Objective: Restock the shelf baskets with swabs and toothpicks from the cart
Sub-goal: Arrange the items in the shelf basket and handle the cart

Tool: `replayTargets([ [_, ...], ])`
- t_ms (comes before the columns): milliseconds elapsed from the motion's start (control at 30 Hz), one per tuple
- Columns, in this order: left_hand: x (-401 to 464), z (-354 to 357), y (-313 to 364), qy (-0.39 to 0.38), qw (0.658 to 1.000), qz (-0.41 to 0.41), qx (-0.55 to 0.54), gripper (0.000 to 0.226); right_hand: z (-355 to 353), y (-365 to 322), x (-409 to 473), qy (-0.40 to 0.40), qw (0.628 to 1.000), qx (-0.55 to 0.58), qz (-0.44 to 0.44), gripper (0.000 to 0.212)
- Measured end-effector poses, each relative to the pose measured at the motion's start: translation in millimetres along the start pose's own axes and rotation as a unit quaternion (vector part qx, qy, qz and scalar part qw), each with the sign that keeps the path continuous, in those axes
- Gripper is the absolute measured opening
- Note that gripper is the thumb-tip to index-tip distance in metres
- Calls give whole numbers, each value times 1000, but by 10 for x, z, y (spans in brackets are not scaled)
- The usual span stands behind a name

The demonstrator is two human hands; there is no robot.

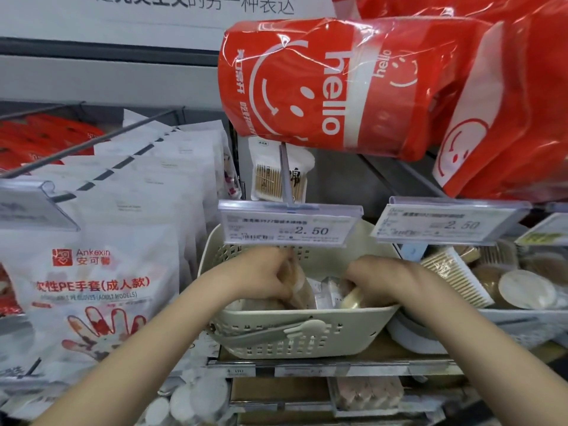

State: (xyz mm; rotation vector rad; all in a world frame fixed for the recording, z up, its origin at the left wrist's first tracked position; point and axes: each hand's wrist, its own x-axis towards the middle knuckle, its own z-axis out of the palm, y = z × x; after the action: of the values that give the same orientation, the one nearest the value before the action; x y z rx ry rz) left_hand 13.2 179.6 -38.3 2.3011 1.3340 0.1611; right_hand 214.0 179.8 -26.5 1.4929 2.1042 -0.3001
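From the head camera, both hands reach down into a cream perforated basket (295,336) on the shelf. The left hand (261,276) has its fingers curled round a small clear tube-like container (299,287) with pale brown contents, held tilted inside the basket. The right hand (379,279) is bent over a second container with a pale, shiny end (350,298); its fingers seem to wrap it, though they are mostly hidden behind the hand. More small packs lie blurred on the basket floor between the hands.

A price tag reading 2.50 (289,224) hangs above the basket's back wall, with a bag of wooden-stemmed swabs (278,176) on the hook behind it. To the right, a neighbouring tray (519,315) holds boxed swabs (458,276) and round tubs. White glove packs (92,287) hang to the left; red "hello" packs (338,84) sit above.
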Motion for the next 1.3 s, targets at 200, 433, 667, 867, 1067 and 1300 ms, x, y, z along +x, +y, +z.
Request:
replayTargets([
  [200, -210, -89, 100, 122, 981, 64, -137, 39, -80, 188, -367, 155, 970, 180, -47, 51],
  [433, -624, -57, 298, 295, 943, 84, -129, 47, 122, 164, -644, 298, 878, 326, -186, 55],
  [667, -1221, 195, 623, 425, 892, 58, -143, 47, 345, 39, -1051, 345, 799, 424, -249, 57],
  [867, -1847, 552, 942, 473, 855, -12, -211, 32, 674, -223, -1424, 315, 717, 524, -335, 47],
  [1067, -2595, 1135, 1234, 503, 809, -151, -263, 36, 1206, -644, -1553, 179, 669, 619, -371, 54],
  [1300, -3581, 1629, 1402, 548, 728, -271, -310, 41, 1588, -1394, -1676, 47, 668, 639, -378, 37],
])
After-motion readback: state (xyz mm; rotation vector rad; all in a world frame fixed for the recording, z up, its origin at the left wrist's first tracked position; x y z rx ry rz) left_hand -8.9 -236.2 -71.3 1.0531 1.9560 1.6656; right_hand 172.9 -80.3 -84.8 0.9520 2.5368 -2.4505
